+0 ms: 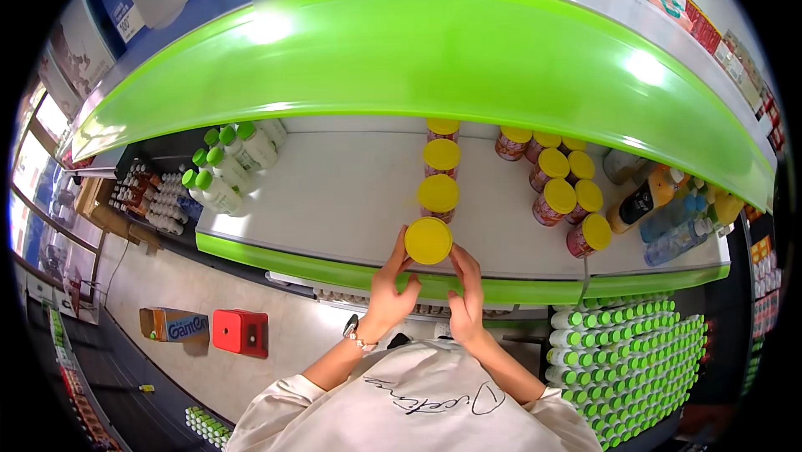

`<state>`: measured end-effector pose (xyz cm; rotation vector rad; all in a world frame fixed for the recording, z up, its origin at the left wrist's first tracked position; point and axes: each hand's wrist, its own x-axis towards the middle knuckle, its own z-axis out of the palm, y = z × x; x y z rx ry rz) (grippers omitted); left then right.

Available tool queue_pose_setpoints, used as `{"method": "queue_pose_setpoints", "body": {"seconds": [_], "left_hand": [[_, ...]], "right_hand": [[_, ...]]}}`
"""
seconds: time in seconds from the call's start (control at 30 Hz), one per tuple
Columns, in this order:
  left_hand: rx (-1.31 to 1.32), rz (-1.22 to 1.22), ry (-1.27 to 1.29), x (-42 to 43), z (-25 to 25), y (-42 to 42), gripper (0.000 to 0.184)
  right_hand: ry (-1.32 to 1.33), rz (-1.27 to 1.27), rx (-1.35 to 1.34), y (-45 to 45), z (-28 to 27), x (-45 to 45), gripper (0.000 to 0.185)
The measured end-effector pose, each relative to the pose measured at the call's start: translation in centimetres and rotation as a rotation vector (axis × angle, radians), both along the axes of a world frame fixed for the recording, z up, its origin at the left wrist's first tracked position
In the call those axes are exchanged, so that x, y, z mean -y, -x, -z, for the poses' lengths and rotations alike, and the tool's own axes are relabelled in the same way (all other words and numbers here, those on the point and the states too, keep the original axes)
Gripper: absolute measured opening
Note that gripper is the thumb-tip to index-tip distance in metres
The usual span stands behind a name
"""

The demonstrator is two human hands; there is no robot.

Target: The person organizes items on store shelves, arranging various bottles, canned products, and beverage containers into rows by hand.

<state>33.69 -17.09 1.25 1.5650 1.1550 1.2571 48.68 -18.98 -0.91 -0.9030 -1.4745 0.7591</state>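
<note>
Yellow caps the jar [428, 241], which we see grasped between the left hand [389, 295] and right hand [468, 297] at the front edge of the shelf [342, 180], ahead of 3 matching jars [439, 194]. We read "Ganten" on a floor carton [180, 328]; the shirt [409, 431] carries partly legible cursive.

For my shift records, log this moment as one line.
left hand, right hand: either side of round yellow-lidded jar; place: front of matching jar row

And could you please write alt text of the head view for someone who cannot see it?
A person's left hand and right hand hold a yellow-lidded jar at the front of a white shelf, with a row of similar jars behind it. A jar cluster stands to the right, green-capped bottles to the left.
</note>
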Motion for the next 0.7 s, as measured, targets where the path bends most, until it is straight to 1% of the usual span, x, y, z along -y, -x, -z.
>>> {"method": "queue_pose_setpoints", "body": {"seconds": [0.13,0.23,0.33,0.47,0.53,0.6,0.7], "left_hand": [[-0.074,0.001,-0.020,-0.4,0.9,1.1,0.074],[-0.139,0.023,0.020,-0.7,0.3,1.2,0.072],[-0.179,0.043,-0.001,-0.9,0.0,1.3,0.072],[-0.201,0.069,-0.033,-1.1,0.5,1.7,0.072],[-0.195,0.084,-0.006,-1.0,0.5,1.6,0.071],[-0.200,0.087,0.043,-1.1,-0.1,1.7,0.071],[-0.104,0.124,-0.002,-1.2,0.0,1.8,0.070]], "right_hand": [[0.035,0.084,0.019,1.2,0.1,0.0,0.059],[0.166,0.140,-0.020,1.9,-0.4,0.2,0.055],[0.182,0.184,-0.019,2.2,-0.7,0.2,0.052],[0.130,0.273,0.030,2.3,0.0,0.1,0.052],[0.082,0.285,0.065,2.4,0.3,0.1,0.051],[0.124,0.257,-0.013,2.5,0.3,0.1,0.050],[0.169,0.195,-0.090,2.2,0.1,0.5,0.049]]}}
